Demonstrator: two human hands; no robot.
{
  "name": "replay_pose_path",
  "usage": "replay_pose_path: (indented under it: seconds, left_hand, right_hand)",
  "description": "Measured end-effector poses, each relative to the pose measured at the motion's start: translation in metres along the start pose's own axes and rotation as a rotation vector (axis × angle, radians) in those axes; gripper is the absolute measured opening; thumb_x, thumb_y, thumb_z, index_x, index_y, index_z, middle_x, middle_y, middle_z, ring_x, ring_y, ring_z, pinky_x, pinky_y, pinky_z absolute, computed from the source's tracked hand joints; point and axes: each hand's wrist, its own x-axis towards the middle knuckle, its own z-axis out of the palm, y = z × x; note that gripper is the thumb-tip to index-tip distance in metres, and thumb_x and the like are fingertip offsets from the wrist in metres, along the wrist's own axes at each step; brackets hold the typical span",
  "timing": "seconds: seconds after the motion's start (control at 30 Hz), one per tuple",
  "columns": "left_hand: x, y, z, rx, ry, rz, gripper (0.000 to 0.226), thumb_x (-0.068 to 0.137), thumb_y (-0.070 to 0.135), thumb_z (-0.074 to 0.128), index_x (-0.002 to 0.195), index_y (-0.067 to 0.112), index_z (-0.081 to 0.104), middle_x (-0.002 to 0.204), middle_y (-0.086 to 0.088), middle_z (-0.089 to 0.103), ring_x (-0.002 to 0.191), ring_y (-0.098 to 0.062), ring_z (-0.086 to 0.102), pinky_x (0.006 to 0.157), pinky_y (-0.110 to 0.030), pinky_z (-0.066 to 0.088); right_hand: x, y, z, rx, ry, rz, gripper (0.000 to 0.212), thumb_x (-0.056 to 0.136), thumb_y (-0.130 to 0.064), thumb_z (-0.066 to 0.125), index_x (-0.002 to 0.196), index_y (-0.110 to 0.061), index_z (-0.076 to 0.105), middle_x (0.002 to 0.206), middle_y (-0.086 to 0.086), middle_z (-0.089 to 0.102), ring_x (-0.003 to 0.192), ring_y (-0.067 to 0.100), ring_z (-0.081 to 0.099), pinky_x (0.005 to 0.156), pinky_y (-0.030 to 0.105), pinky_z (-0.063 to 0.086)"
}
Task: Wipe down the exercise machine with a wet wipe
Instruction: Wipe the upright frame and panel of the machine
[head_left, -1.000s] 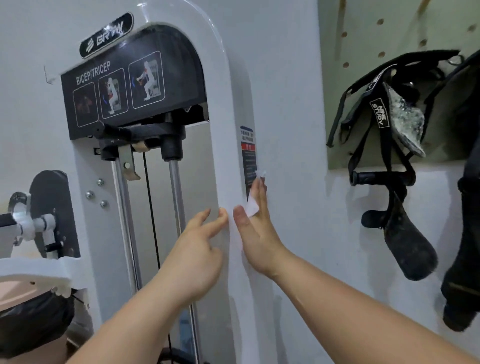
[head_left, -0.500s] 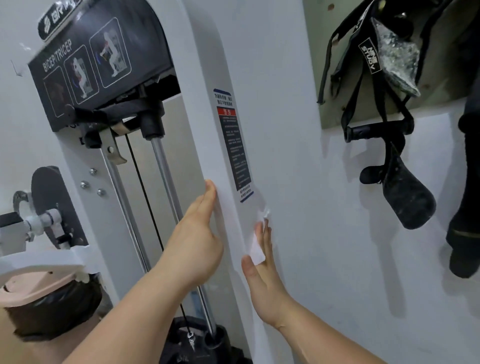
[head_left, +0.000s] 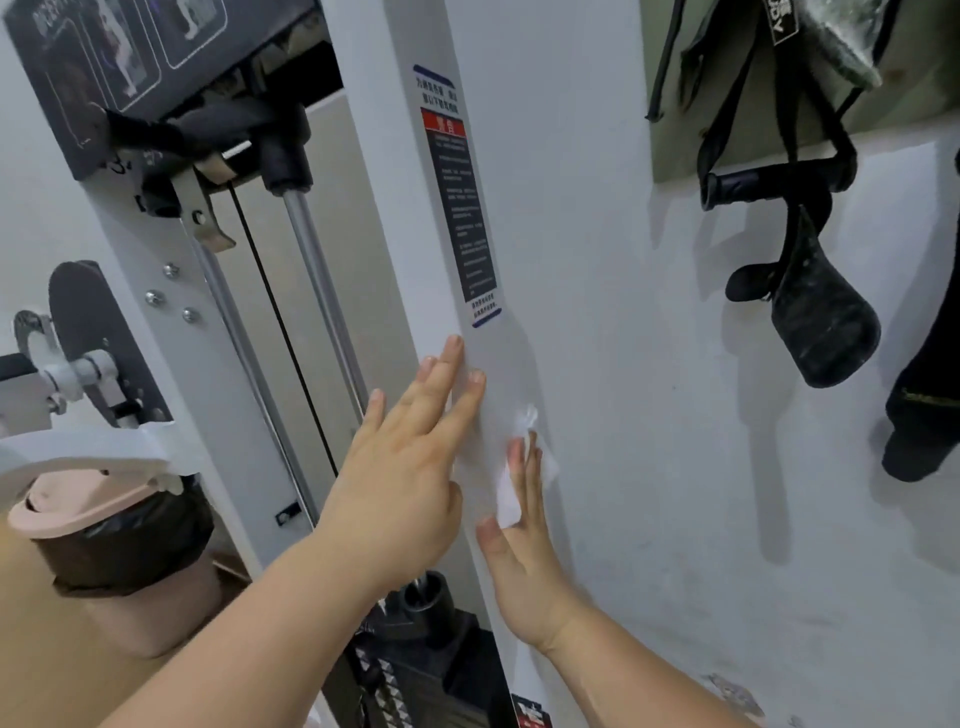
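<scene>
The exercise machine has a white upright frame post (head_left: 410, 218) with a dark warning label (head_left: 460, 208) running down its side face. My right hand (head_left: 524, 551) presses a white wet wipe (head_left: 511, 488) flat against that side face, below the label. The wipe pokes out above and left of the fingers. My left hand (head_left: 405, 467) lies on the post's front edge beside it, fingers spread and holding nothing. Chrome guide rods (head_left: 322, 280) and a black cable run behind the post.
A white wall is right of the post. Black straps and handles (head_left: 800, 249) hang from a green pegboard at the upper right. A pink bin with a black liner (head_left: 104, 525) stands at the lower left. The black weight stack (head_left: 415, 665) sits below the hands.
My right hand has slid the wipe down the post's side face, from beside the label to below it. The left hand has followed down and spread flat, and the view has tilted down.
</scene>
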Motion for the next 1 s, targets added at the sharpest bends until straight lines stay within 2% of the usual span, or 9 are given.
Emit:
replay_pose_path:
  seconds: [0.07,0.17,0.3,0.37,0.43,0.53,0.67,0.9,1.0]
  left_hand:
    - [0.0,0.004,0.012,0.043,0.016,-0.017,0.098,0.089,0.012,0.052,0.161,0.026,-0.013,0.157,0.009,-0.045,0.152,-0.015,-0.026,0.124,-0.047,-0.01]
    - [-0.002,0.009,0.025,0.092,0.112,0.01,0.094,0.082,0.009,0.055,0.162,0.012,0.007,0.169,-0.004,-0.019,0.158,-0.022,-0.006,0.124,-0.051,-0.001]
    - [-0.023,0.007,0.062,0.155,0.168,0.191,0.08,0.087,0.013,0.048,0.16,0.01,0.017,0.171,-0.006,0.006,0.157,-0.023,0.009,0.125,-0.056,0.012]
    - [-0.028,0.003,0.077,0.128,0.148,0.191,0.08,0.092,0.015,0.05,0.162,0.016,0.013,0.171,-0.004,0.007,0.158,-0.022,0.008,0.125,-0.053,0.011]
    - [-0.028,0.001,0.084,0.113,0.145,0.18,0.079,0.092,0.012,0.048,0.161,0.015,0.011,0.171,-0.003,0.007,0.157,-0.022,0.009,0.126,-0.049,0.009]
    - [-0.025,0.001,0.084,0.094,0.168,0.179,0.074,0.088,-0.001,0.039,0.158,0.006,0.016,0.17,-0.005,0.009,0.157,-0.025,0.013,0.124,-0.052,0.014]
    - [-0.026,0.003,0.085,0.057,0.155,0.168,0.087,0.08,-0.014,0.048,0.157,0.004,0.014,0.17,-0.004,0.004,0.157,-0.026,0.009,0.121,-0.054,0.016]
    - [-0.037,0.001,0.091,0.004,0.179,0.103,0.085,0.082,-0.011,0.056,0.158,0.001,0.019,0.17,-0.007,0.005,0.155,-0.014,0.006,0.122,-0.054,0.017]
    - [-0.052,-0.002,0.1,0.042,0.056,0.068,0.095,0.078,-0.011,0.058,0.161,0.005,0.014,0.172,-0.003,-0.001,0.155,-0.014,0.009,0.123,-0.053,0.018]
  right_hand:
    - [-0.022,0.026,0.002,-0.009,-0.053,0.132,0.104,0.075,-0.101,0.021,0.15,-0.046,-0.026,0.153,-0.034,-0.042,0.142,-0.008,-0.038,0.128,0.047,-0.01]
    - [-0.029,0.039,-0.007,-0.039,-0.127,0.24,0.086,0.09,-0.082,0.033,0.143,-0.054,-0.03,0.148,-0.037,-0.046,0.138,-0.012,-0.04,0.129,0.045,-0.007]
    - [-0.008,0.006,-0.006,-0.045,-0.037,0.056,0.111,0.074,-0.099,0.007,0.155,-0.032,-0.027,0.157,-0.019,-0.043,0.144,-0.003,-0.039,0.124,0.032,-0.019]
    - [-0.003,-0.007,0.003,-0.037,0.029,-0.032,0.113,0.077,-0.096,0.001,0.159,-0.021,-0.021,0.164,-0.009,-0.035,0.148,0.002,-0.035,0.122,0.027,-0.02]
    - [-0.012,0.005,0.016,-0.027,0.093,-0.038,0.107,0.083,-0.091,0.0,0.16,-0.018,-0.017,0.167,-0.006,-0.029,0.152,0.006,-0.03,0.125,0.032,-0.016]
    - [-0.048,0.05,0.034,0.052,0.131,0.134,0.102,0.083,-0.093,0.004,0.159,-0.028,-0.018,0.165,-0.017,-0.03,0.151,0.001,-0.028,0.128,0.041,-0.01]
    - [-0.065,0.066,0.034,0.178,0.073,0.369,0.109,0.064,-0.106,0.006,0.148,-0.043,-0.023,0.16,-0.024,-0.035,0.145,-0.008,-0.033,0.128,0.044,-0.009]
    - [-0.027,0.009,0.024,0.172,0.097,0.072,0.115,0.074,-0.098,0.003,0.161,-0.026,-0.016,0.165,-0.015,-0.03,0.147,-0.005,-0.032,0.12,0.022,-0.02]
    - [-0.05,0.039,0.035,0.116,0.106,0.147,0.105,0.078,-0.096,0.004,0.158,-0.032,-0.019,0.163,-0.019,-0.031,0.148,-0.005,-0.03,0.124,0.027,-0.016]
